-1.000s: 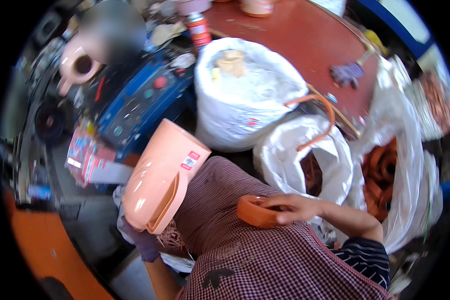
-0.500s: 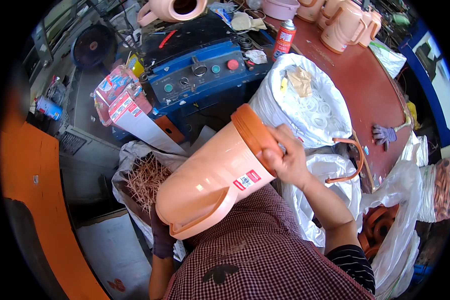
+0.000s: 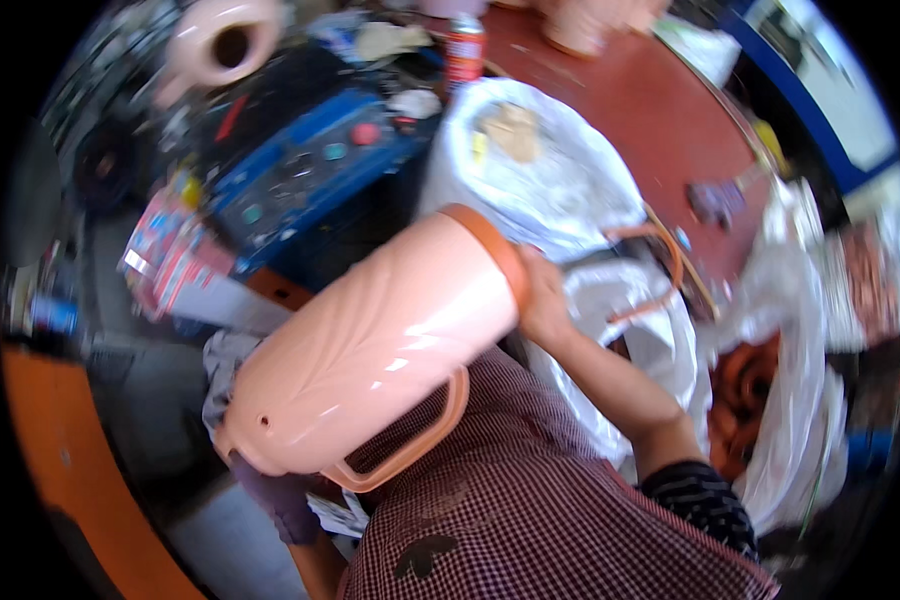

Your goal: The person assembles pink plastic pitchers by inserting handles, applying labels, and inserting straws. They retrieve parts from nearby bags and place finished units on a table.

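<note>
Cluttered workshop ground filled the view: a round reddish-brown tabletop (image 3: 660, 110) at the top, a blue control box (image 3: 310, 175) with coloured buttons to its left, and white plastic sacks (image 3: 540, 170) crowding the middle and right. One sack on the right held orange plastic parts (image 3: 745, 385).

Across the person's lap, over a checked apron (image 3: 530, 500), lay a large peach-coloured plastic jug (image 3: 370, 345), tilted with its base toward the lower left and its mouth toward the upper right. Its handle (image 3: 410, 450) faced down toward the apron. An orange ring cap (image 3: 490, 245) sat on the mouth end.

Right hand (image 3: 545, 300) pressed against the cap end of the jug, fingers curled around the rim; how tightly they closed I could not tell. Left hand (image 3: 280, 495), in a dark glove, sat under the jug's base, mostly hidden, so its fingers could not be read.

Another peach jug (image 3: 220, 45) stood at the upper left, beside a spray can (image 3: 463, 45).
</note>
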The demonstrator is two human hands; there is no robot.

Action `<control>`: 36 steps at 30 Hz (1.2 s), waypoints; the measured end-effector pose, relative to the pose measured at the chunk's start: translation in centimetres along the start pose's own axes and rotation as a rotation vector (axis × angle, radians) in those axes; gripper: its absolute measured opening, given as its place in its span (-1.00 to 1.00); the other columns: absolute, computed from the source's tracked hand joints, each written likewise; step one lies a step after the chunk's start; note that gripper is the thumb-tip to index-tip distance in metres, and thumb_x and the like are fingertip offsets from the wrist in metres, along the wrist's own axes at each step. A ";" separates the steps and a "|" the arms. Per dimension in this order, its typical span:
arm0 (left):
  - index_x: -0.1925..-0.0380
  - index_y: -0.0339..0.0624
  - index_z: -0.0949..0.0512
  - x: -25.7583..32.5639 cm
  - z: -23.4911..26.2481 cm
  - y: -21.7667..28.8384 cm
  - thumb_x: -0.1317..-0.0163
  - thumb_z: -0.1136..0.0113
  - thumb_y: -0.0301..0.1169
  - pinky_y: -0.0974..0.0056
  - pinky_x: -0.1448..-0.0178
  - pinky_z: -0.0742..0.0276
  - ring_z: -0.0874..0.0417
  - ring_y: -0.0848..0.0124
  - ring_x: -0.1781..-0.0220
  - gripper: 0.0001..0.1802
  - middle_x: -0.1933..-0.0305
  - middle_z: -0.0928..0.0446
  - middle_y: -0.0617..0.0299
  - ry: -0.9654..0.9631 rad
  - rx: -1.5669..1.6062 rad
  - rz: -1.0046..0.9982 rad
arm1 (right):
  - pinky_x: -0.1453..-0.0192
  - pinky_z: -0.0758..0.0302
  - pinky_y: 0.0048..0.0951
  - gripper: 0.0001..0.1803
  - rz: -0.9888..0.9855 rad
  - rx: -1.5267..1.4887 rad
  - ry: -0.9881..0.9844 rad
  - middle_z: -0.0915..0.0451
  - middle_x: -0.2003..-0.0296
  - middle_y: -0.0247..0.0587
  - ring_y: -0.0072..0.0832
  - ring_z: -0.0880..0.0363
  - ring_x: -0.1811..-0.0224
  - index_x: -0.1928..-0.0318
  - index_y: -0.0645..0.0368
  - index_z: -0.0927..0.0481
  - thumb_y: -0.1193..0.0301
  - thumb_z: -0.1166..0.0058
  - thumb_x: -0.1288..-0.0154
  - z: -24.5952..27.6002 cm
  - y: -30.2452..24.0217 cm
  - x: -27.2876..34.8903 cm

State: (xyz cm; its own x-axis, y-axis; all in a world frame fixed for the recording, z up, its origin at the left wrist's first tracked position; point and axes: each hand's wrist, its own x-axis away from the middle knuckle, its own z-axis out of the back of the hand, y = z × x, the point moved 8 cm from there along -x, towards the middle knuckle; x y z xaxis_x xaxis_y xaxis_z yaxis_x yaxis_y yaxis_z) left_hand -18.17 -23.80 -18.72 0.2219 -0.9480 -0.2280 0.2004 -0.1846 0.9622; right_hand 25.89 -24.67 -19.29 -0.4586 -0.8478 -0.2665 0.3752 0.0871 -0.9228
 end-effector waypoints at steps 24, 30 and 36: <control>-0.36 -0.40 -0.20 -5.8 -2.1 2.7 -0.40 0.01 -0.09 0.15 -0.25 -0.41 -0.48 0.19 -0.24 -0.29 -0.25 -0.41 -0.08 -0.279 -0.368 0.177 | 0.62 -0.37 -0.47 -0.50 -0.859 -0.102 0.335 -0.52 0.66 -0.23 -0.54 -0.47 0.69 0.49 0.21 -0.53 0.08 0.12 -0.47 19.5 16.4 14.0; -0.39 -0.41 -0.12 -2.9 -7.1 9.7 0.06 -0.43 0.01 0.13 -0.33 -0.33 -0.43 0.18 -0.27 0.12 -0.29 -0.35 -0.12 -0.677 -0.456 -0.108 | 0.52 -0.53 -0.41 -0.68 -0.941 -0.513 0.457 -0.56 0.54 -0.23 -0.37 -0.62 0.53 0.26 0.28 -0.54 0.22 0.05 -0.37 17.7 22.4 11.7; -0.35 -0.40 -0.11 -1.2 -8.3 9.3 0.33 -0.57 0.05 0.09 -0.32 -0.34 -0.43 0.12 -0.24 0.30 -0.24 -0.37 -0.05 -0.522 0.052 -0.006 | 0.68 -0.30 -0.53 -0.75 -0.722 -0.363 0.517 -0.37 0.63 -0.35 -0.55 -0.34 0.70 0.14 0.28 -0.44 0.33 0.17 -0.43 17.4 12.7 10.8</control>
State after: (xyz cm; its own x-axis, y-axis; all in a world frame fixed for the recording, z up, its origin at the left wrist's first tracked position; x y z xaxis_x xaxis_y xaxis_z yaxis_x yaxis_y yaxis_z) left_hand -8.64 -22.19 -10.69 -0.2874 -0.9473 -0.1418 0.1492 -0.1905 0.9703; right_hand 39.71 -41.81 -29.01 -0.8125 -0.4323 0.3910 -0.3698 -0.1361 -0.9191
